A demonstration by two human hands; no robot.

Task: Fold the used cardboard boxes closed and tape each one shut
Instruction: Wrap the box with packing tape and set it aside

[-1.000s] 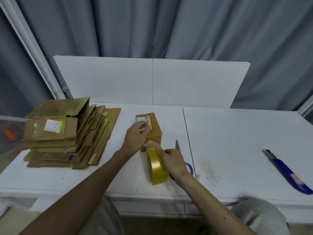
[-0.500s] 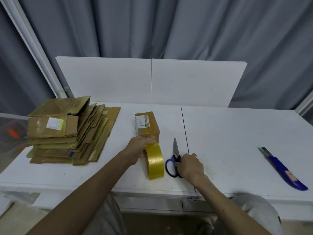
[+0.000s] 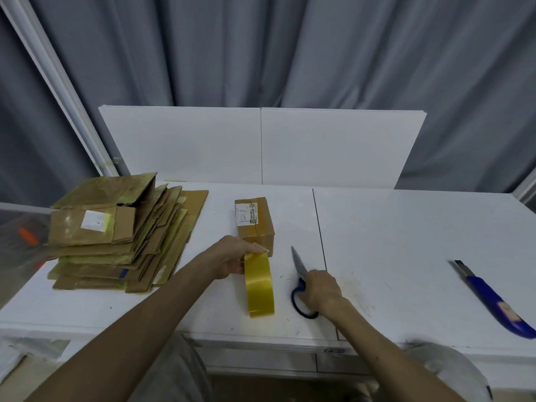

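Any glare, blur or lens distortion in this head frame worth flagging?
Head view: wide-angle bowing of the table edge and the white boards; glare streak on the tape roll; soft, even light with faint shadows; corners smeared.

On the table (image 3: 406, 242), just left of its centre seam, sits the small closed box (image 3: 255, 224). Directly in front of the box, standing on edge, the tape roll (image 3: 259, 285), with the left hand (image 3: 232, 261) on the roll's far left side; right of the roll, the scissors (image 3: 300, 281), handles under the right hand (image 3: 322, 290). Well left of the box, the stack of flattened boxes (image 3: 116, 236); far right of it, near the table's front edge, the utility knife (image 3: 493, 300); behind it, upright boards (image 3: 261, 146).
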